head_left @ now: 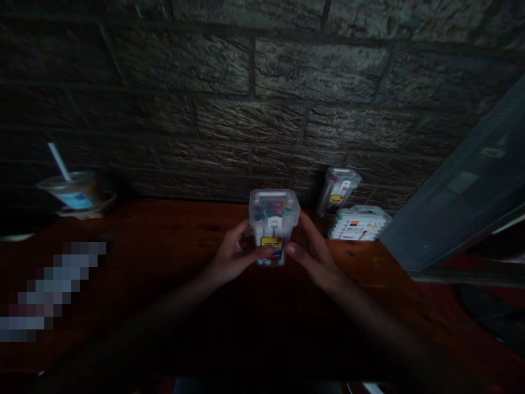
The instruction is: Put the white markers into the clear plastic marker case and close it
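Between my two hands is a clear plastic case of markers [274, 224], upright, with its lid closed and a yellow, red and blue label on the front. Coloured marker caps show through the lid. My left hand [238, 254] grips the case from its left side, thumb lying across the label. On the other side my right hand [314, 251] is wrapped round it, thumb at the label's right edge. The fingers behind the case are mostly hidden.
A similar marker case [338, 191] leans near the stone-block wall [287, 117], beside a wide white case [359, 224] with a handle. At the left stands a cup with a straw [77, 191] on a holder. A grey metal post [455, 180] rises at the wooden table's [164, 230] right edge.
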### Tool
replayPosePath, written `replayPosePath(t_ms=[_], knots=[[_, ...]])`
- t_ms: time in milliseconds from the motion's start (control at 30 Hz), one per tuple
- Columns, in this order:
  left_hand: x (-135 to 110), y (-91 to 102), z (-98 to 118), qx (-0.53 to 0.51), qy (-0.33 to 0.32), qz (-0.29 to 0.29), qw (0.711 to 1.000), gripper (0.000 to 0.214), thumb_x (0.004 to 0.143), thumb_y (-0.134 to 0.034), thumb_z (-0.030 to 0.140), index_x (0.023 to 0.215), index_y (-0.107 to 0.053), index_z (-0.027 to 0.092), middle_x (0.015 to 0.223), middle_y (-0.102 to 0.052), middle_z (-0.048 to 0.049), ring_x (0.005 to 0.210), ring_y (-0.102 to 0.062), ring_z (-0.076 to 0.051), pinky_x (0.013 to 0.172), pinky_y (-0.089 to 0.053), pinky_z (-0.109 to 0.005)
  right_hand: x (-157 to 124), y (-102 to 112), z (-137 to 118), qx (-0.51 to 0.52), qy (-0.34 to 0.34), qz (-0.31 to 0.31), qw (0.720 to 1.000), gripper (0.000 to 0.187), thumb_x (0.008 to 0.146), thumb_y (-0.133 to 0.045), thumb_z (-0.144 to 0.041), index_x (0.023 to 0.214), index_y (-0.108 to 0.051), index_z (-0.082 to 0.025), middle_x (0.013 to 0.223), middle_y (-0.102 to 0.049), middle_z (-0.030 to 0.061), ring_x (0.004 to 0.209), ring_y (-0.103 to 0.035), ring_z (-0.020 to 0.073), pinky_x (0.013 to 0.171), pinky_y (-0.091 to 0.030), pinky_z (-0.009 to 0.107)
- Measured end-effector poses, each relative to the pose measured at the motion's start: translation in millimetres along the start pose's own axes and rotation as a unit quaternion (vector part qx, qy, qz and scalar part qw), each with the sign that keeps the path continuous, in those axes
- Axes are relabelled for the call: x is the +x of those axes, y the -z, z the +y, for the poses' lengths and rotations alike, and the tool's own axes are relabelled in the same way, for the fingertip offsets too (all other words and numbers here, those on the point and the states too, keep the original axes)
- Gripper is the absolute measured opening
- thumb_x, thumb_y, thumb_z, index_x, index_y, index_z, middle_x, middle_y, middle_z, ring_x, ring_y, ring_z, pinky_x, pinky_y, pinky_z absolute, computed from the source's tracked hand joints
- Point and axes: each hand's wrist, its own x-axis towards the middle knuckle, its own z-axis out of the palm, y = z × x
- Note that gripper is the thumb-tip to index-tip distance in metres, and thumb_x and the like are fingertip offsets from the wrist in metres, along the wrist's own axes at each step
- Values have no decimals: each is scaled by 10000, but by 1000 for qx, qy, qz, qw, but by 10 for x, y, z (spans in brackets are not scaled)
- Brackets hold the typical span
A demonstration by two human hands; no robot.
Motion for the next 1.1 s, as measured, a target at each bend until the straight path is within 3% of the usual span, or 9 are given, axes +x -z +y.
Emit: replayPosePath(t_ms=[133,333,433,767,1100], knots=[[10,-22,65,-20,41,16,999,409,775,-887,329,1128,-734,188,1128,-809,-97,1019,-770,-274,922,-619,-444,58,4,97,43,-72,22,996,585,856,-805,-482,1391,-606,-359,1346,-718,54,1275,-658,323,1084,-542,546],[66,-51,98,-70,176,32,981,407,890,-758,512,1101,-771,164,1008,-816,-140,797,-786,-261,567,-616,-309,112,-12,125,108,-194,56,973,536,840,-800,-513,1294,-676,-257,1183,-783,99,1018,-762,304,829,-639,484],[157,-43,118,-117,200,10,973,400,909,-738,509,1123,-779,174,1021,-818,-146,776,-789,-256,572,-631,-310,148,-3,99,137,-230,64,961,510,849,-782,-549,1222,-711,-209,1136,-794,125,959,-771,302,763,-645,455],[357,-110,77,-165,260,1,951,427,876,-778,533,1102,-791,171,993,-823,-143,792,-784,-247,645,-658,-321,189,184,173,170,-247,64,952,554,841,-789,-591,1200,-725,-174,1095,-806,154,947,-776,324,810,-664,488],[291,-67,-14,-185,244,-14,952,545,906,-684,642,1166,-761,168,1008,-815,-163,806,-788,-291,633,-643,-358,198,176,171,165,-258,44,951,606,887,-713,-634,1297,-701,-188,1117,-793,159,1095,-745,380,906,-627,544]])
